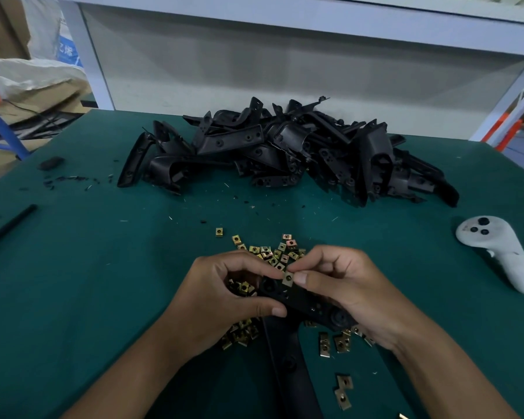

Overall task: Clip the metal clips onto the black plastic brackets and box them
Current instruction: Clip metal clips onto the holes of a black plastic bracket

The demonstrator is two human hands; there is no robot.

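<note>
I hold a black plastic bracket (pixel 300 300) low over the green table (pixel 88 267), its long arm running toward me. My left hand (pixel 224 294) grips the bracket's upper end from the left. My right hand (pixel 342 285) pinches a brass-coloured metal clip (pixel 288 279) between thumb and forefinger, right at the bracket's top edge. A heap of loose metal clips (pixel 273 252) lies just beyond and under my hands, with more clips (pixel 339 343) scattered nearer me. A large pile of black brackets (pixel 285 149) sits at the back of the table.
A white hand controller (pixel 496 249) lies at the right edge. A black rod (pixel 8 228) lies at the left, with a small black block (pixel 51 163) and plastic shavings beyond it. Cardboard and a white sack (pixel 34 77) stand off the table's left.
</note>
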